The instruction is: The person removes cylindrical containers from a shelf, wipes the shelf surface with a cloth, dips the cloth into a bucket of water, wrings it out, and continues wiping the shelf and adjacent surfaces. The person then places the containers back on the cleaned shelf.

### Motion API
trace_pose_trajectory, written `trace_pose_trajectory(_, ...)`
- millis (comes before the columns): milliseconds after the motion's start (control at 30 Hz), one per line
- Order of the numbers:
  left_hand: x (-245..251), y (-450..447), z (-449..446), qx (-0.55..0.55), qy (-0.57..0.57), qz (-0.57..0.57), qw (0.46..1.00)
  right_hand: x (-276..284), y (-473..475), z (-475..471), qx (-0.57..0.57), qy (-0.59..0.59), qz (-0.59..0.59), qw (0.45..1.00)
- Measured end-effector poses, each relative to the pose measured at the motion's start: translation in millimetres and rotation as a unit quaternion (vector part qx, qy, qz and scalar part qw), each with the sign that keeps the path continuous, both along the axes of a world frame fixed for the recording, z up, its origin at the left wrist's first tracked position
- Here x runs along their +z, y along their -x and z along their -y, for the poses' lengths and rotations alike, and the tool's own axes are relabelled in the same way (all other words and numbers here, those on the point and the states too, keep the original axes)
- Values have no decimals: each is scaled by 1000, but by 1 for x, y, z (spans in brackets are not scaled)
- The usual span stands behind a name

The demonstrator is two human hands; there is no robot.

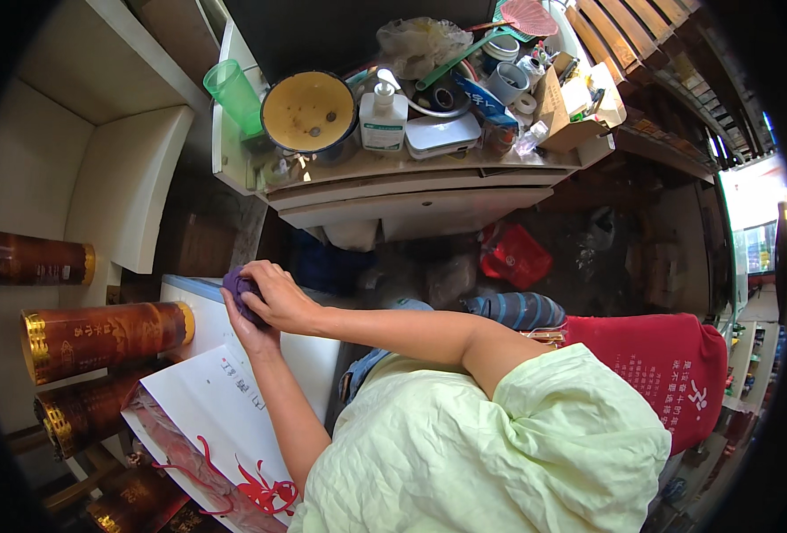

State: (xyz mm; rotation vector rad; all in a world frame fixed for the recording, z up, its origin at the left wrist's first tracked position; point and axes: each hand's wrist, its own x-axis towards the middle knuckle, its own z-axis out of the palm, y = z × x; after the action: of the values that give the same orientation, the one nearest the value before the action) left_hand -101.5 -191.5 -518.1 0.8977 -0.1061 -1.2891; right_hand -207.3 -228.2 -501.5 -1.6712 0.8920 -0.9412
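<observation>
A bunched purple cloth [239, 288] is squeezed between my two hands. My right hand [277, 293] lies over its right side with the fingers curled round it. From below, my left hand [253, 332] cups the same cloth, its palm partly hidden behind it. Both hands are above a white surface with a blue edge [197, 286]. Beside my left forearm is a white paper gift bag [217, 393] with red cord handles and printed writing. Large brown cylindrical canisters with gold rims, one a canister [110, 336] close by, lie left of the hands.
Ahead, a cluttered white desk [420, 180] holds a yellow basin [308, 110], a pump bottle [383, 116], a green plastic cup [230, 90] and a cardboard box [557, 113]. Below it lies a red bag [515, 253]. A red-covered chair back [646, 373] is behind my right arm.
</observation>
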Motion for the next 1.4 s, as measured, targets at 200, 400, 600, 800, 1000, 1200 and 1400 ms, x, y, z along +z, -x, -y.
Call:
trace_pose_trajectory(200, 4, -2, -2, 50, -10, 18, 999, -7, 1, 1, 44, -29, -26, 998)
trace_pose_trajectory(400, -1, -1, 0, 60, -31, 20, 998, -3, 2, 4, 38, -32, -42, 998)
trace_pose_trajectory(600, 0, 0, 0, 52, -51, 30, 997, -1, 4, 12, 75, -155, -56, 983)
trace_pose_trajectory(800, -16, -9, -3, 77, -30, 115, 990, -1, 8, 18, 49, -58, -125, 989)
trace_pose_trajectory(1000, -5, -4, 0, 123, -88, 259, 954, 6, 14, 25, -44, 37, -94, 994)
trace_pose_trajectory(1200, -1, -7, -4, 84, -101, 288, 949, 7, 1, 43, 3, -59, 13, 998)
trace_pose_trajectory(1400, -11, -14, -15, 9, -47, 161, 986, 37, -26, 56, 30, -80, 69, 994)
